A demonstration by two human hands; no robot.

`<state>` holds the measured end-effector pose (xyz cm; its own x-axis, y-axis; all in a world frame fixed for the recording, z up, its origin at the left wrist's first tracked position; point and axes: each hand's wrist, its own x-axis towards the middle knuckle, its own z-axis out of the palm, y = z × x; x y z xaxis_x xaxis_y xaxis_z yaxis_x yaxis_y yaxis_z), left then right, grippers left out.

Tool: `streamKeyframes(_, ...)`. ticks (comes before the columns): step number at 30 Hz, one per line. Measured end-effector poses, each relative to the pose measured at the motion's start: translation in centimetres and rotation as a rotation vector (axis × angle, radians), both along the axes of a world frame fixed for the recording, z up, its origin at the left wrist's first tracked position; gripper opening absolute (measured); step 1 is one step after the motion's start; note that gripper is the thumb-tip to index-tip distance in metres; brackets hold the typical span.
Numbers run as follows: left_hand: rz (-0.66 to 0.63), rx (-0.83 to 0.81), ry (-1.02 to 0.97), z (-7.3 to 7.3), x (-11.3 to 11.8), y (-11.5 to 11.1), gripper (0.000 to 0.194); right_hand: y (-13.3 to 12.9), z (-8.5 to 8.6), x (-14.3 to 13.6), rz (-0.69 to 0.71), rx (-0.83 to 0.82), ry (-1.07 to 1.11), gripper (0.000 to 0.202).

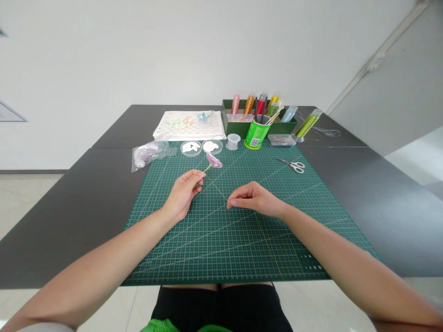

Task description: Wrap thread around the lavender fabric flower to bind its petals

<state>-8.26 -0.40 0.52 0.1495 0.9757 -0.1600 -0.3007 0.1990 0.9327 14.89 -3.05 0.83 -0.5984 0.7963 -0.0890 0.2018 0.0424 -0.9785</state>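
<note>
My left hand is pinched round the thin green stem of a pale purple flower, whose head tilts to the right above the mat. To its right, my right hand has thumb and forefinger pressed together on a fine, pale thread. That thread stretches from near the stem to my right fingertips. A faint continuation seems to run from below the right hand toward the mat's front edge. Both hands are over the green cutting mat.
Scissors lie on the right. Behind are dishes of white pieces, a clear spool, a green can of sticks, a flat clear box, and a dark green box of thread tubes. A plastic bag lies left of stacked paper.
</note>
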Motion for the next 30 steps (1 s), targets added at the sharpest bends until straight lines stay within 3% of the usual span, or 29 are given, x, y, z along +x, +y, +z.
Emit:
streamKeyframes(4, 0.021, 0.09, 0.11, -0.2, -0.1, 0.0, 0.018, 0.0, -0.1, 0.1, 0.023, 0.007, -0.016, 0.035)
streamKeyframes(8, 0.011, 0.29, 0.359, -0.4, -0.4, 0.1, 0.02, -0.4, 0.6, 0.0, 0.058, 0.028, 0.002, 0.03)
streamKeyframes(17, -0.196, 0.676, 0.823, -0.1, -0.6, -0.4, 0.013, -1.5, 2.9, 0.4, 0.064, 0.091, 0.127, 0.023)
streamKeyframes(25, -0.423, 0.79, 0.813, 0.1, 0.3, -2.8, 0.011, -1.4, 2.9, 0.8, -0.164, 0.147, 0.238, 0.02)
streamKeyframes(30, -0.488, 0.881, 0.771, 0.3, 0.7, -3.8, 0.01, -0.8, 2.2, 0.8, -0.209, 0.198, 0.199, 0.026)
